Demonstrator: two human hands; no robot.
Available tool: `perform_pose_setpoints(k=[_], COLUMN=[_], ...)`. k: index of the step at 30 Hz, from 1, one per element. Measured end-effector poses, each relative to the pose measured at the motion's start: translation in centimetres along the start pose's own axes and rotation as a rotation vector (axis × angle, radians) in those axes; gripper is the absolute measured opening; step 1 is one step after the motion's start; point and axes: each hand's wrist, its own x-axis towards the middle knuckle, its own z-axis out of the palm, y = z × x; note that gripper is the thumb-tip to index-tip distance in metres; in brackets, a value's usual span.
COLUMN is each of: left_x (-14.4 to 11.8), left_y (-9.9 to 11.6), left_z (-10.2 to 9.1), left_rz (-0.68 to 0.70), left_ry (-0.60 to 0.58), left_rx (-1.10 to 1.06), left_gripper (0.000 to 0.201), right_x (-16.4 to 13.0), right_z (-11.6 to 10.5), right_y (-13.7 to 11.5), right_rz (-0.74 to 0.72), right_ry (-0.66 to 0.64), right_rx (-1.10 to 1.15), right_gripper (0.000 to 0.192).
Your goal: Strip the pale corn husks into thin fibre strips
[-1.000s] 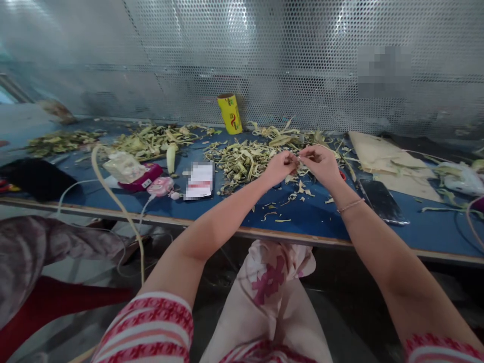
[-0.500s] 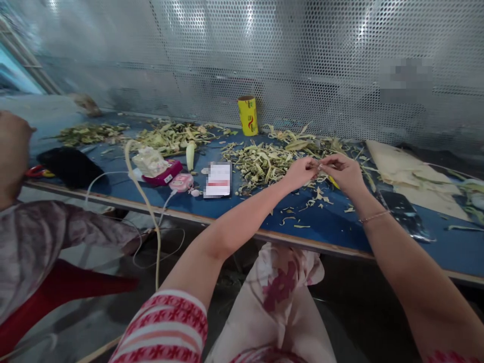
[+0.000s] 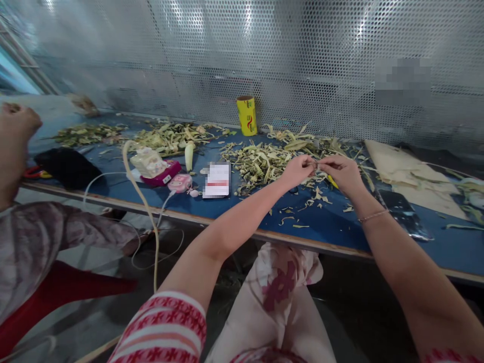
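Over the blue table, my left hand (image 3: 300, 169) and my right hand (image 3: 338, 171) meet fingertip to fingertip. Both are closed in a pinch, and whatever lies between the fingers is too small to make out. Just behind and left of them spreads a pile of pale green plant scraps (image 3: 260, 164), like dried strips of leaf or husk. A yellow tool handle (image 3: 333, 182) shows partly below my right hand. Loose shreds (image 3: 319, 195) are scattered on the table in front of my hands.
A yellow cardboard roll (image 3: 246, 116) stands by the perforated metal wall. Left are a phone (image 3: 217, 180), a pink case (image 3: 180, 183), a magenta power strip (image 3: 162, 174) with cables and another scrap heap (image 3: 170, 138). Right lie a dark phone (image 3: 403, 214) and brown paper (image 3: 397, 171). A co-worker's hand (image 3: 18, 121) is far left.
My hands stay pinched together in nearly the same place, with only a slight shift of the fingers. The co-worker's hand at the far left has turned and moved a little.
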Motion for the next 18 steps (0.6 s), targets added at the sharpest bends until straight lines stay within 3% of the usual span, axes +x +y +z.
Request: perform_pose_setpoints(k=[6,18], left_x=[0.5,-0.3], left_y=[-0.5,0.1], left_z=[-0.1,-0.4], left_rz=[-0.021,-0.029], left_ry=[0.008,0.013], left_rx=[-0.043,-0.150], left_gripper=[0.006,0.007], right_x=[-0.1,0.0], right_z=[0.3,1.2], right_y=[0.2,-0.2], right_rz=[0.001,0.177], right_ry=[-0.014,0.016], right_rx=[0.036,0.231], right_gripper=[0.016,0.027])
